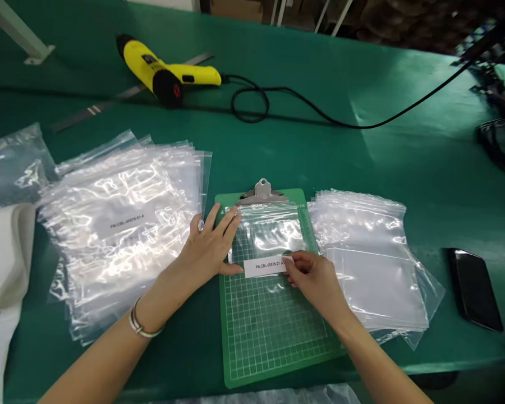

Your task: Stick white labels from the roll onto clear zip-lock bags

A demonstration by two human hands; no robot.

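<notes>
A green clipboard (252,367) with a white grid lies in front of me, its metal clip (263,193) at the top. A clear zip bag (273,233) lies flat on it, its upper edge by the clip. My right hand (315,278) pinches the right end of a white printed label (263,266) over the bag; whether the label touches the plastic I cannot tell. My left hand (212,244) is spread, fingertips on the bag's upper left edge and thumb close to the label's left end.
Piled clear bags with labels (126,247) lie left, more bags (374,269) right. A phone (475,289) rests far right. White sheet material (8,264) sits far left. A yellow heat gun (164,70) lies behind on a metal ruler (79,116), its black cord (320,115) running right.
</notes>
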